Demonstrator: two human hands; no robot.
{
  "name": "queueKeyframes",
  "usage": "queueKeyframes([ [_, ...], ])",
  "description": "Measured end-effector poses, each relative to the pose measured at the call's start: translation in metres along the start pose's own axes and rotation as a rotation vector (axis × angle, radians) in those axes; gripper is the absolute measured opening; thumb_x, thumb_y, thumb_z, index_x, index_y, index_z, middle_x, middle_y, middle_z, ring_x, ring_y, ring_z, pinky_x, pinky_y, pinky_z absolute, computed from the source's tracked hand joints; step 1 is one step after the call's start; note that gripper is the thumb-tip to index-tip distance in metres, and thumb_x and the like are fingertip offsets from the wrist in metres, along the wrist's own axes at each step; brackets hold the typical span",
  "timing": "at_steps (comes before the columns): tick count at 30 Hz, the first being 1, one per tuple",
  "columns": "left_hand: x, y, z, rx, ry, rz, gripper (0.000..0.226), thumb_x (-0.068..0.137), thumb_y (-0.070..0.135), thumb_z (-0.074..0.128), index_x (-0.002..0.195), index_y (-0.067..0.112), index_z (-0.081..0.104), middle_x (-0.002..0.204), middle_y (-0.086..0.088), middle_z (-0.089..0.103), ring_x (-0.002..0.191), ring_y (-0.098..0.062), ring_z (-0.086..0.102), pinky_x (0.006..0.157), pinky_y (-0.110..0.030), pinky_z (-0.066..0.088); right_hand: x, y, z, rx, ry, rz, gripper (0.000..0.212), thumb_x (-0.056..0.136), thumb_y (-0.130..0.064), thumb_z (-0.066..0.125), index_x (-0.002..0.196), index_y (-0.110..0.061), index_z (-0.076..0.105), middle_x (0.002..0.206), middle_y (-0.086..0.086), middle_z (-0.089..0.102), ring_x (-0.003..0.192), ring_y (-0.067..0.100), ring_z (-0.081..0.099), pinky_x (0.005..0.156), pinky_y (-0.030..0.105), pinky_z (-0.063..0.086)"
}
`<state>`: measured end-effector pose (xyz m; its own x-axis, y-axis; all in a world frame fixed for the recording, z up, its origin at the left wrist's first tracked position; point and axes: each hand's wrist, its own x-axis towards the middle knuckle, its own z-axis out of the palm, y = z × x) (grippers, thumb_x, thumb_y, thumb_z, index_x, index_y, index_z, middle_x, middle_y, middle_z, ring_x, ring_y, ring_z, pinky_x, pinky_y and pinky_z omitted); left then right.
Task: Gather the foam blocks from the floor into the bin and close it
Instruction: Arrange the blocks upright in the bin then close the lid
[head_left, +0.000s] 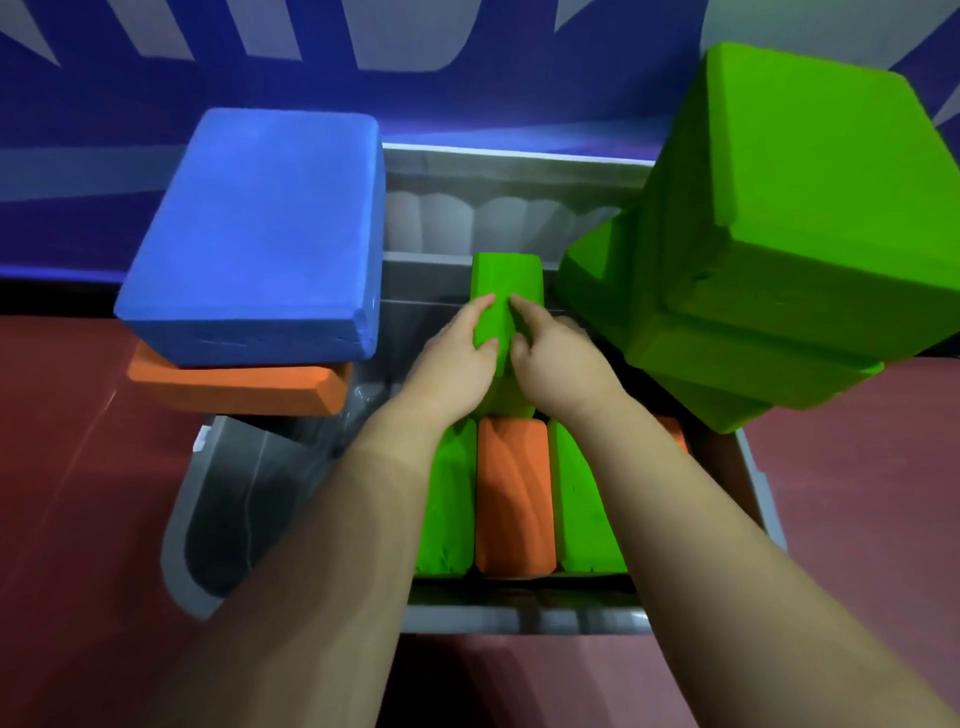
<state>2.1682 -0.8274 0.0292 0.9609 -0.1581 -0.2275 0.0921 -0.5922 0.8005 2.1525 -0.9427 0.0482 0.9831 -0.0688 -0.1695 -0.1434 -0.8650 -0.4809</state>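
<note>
Landmark: grey plastic storage bin (519, 621), open-topped, on the dark red floor (78, 493).
L hand: left hand (452, 358) reaches into bin; fingers (480, 312) curled over left side of an upright bright green foam block (506, 291), thumb pressed on its near face. Grips it.
R hand: right hand (556, 364) mirrors it; fingers curled on block's right side, index tip up on the top face. Fingers close together, not spread. Both hands hold same block.
Held block: stands on end mid-bin, towards far wall, top sticking above the others.
In bin, near side: 3 blocks side by side on edge – green foam slab (449, 499), orange foam slab (514, 493) in middle, second green foam slab (584, 499). A bit more orange shows at bin's right wall, behind R forearm; can't tell what shape.
Left of bin: big blue rectangular foam block (254, 234) stacked on a flat orange foam block (239, 387), just beside bin's left rim.
Right of bin: pile of large green foam blocks (769, 249), overhanging right rim.
Lid: translucent grey lid (228, 499) tilted against bin's left side. Bin not closed.
Behind bin: blue & white wall (467, 78).
</note>
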Motion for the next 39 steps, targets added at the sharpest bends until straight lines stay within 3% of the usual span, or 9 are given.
queueKeyframes([
  [6,0.021,-0.018,0.008,0.230,-0.194,-0.109,0.071,0.090,0.022,0.054,0.149,0.034,0.016,0.137,-0.010,0.053,0.107,-0.028,0.060,0.084,-0.027,0.047,0.024,0.006,0.006,-0.221,-0.276,0.049,0.055,0.093,-0.022,0.052,0.144,-0.020,0.035,0.134,0.014,0.053,0.120,0.029,0.054,0.091,0.029,0.044],
  [10,0.029,-0.026,0.026,0.382,-0.263,-0.112,0.076,0.092,0.022,0.056,0.152,0.027,0.009,0.141,-0.016,0.048,0.123,-0.032,0.050,0.097,-0.030,0.041,0.032,0.016,0.015,-0.307,-0.392,0.099,0.055,0.092,-0.023,0.055,0.144,-0.023,0.035,0.133,0.011,0.053,0.116,0.026,0.057,0.081,0.027,0.044],
  [14,0.042,-0.029,0.037,0.465,-0.284,-0.104,0.077,0.091,0.021,0.057,0.151,0.028,0.009,0.146,-0.016,0.041,0.130,-0.033,0.045,0.104,-0.034,0.038,0.048,0.017,0.028,-0.343,-0.311,0.212,0.039,0.094,-0.019,0.048,0.132,-0.014,0.051,0.134,0.012,0.051,0.121,0.029,0.052,0.093,0.034,0.045],
  [22,0.032,-0.020,0.036,0.605,-0.291,-0.100,0.069,0.095,0.016,0.046,0.152,0.024,0.007,0.158,-0.012,0.017,0.141,-0.032,0.029,0.113,-0.043,0.030,0.033,0.011,0.031,-0.409,-0.280,0.140,0.039,0.097,-0.013,0.033,0.134,-0.010,0.047,0.139,0.014,0.037,0.126,0.034,0.042,0.096,0.039,0.040],
  [25,0.011,0.001,0.020,0.657,-0.236,-0.063,0.061,0.098,0.015,0.037,0.152,0.023,0.010,0.160,-0.011,0.007,0.139,-0.035,0.030,0.112,-0.042,0.030,0.015,0.005,0.015,-0.378,-0.171,0.090,0.042,0.095,-0.010,0.036,0.136,-0.013,0.044,0.137,0.015,0.040,0.122,0.034,0.046,0.096,0.039,0.042],
  [30,-0.027,0.071,-0.041,0.633,0.026,0.178,0.045,0.094,0.008,0.035,0.138,0.014,0.041,0.134,-0.010,0.046,0.125,-0.031,0.048,0.096,-0.042,0.042,-0.002,-0.036,-0.038,-0.131,0.096,-0.120,0.063,0.091,-0.008,0.045,0.149,-0.016,0.021,0.143,0.015,0.039,0.125,0.032,0.047,0.101,0.039,0.042],
  [33,-0.042,0.098,-0.100,0.647,0.226,0.236,0.044,0.094,0.011,0.043,0.137,0.018,0.046,0.136,-0.008,0.047,0.126,-0.030,0.045,0.099,-0.041,0.040,-0.007,-0.076,-0.057,-0.040,0.114,-0.257,0.082,0.084,-0.016,0.063,0.150,-0.018,0.016,0.145,0.016,0.039,0.126,0.033,0.046,0.101,0.040,0.041],
  [36,-0.051,0.079,-0.157,0.684,0.336,0.108,0.050,0.092,0.020,0.052,0.140,0.019,0.039,0.144,-0.009,0.038,0.131,-0.033,0.036,0.104,-0.043,0.034,-0.017,-0.120,-0.059,-0.030,-0.002,-0.374,0.097,0.075,-0.029,0.076,0.151,-0.025,0.015,0.154,0.014,0.025,0.137,0.028,0.034,0.110,0.036,0.032],
  [39,-0.063,0.041,-0.195,0.581,0.293,-0.137,0.064,0.091,0.036,0.056,0.146,0.018,0.028,0.150,-0.012,0.028,0.134,-0.036,0.034,0.106,-0.045,0.032,-0.024,-0.157,-0.045,-0.145,-0.089,-0.445,0.096,0.073,-0.045,0.075,0.149,-0.033,0.017,0.159,0.011,0.008,0.145,0.026,0.016,0.115,0.040,0.026],
])
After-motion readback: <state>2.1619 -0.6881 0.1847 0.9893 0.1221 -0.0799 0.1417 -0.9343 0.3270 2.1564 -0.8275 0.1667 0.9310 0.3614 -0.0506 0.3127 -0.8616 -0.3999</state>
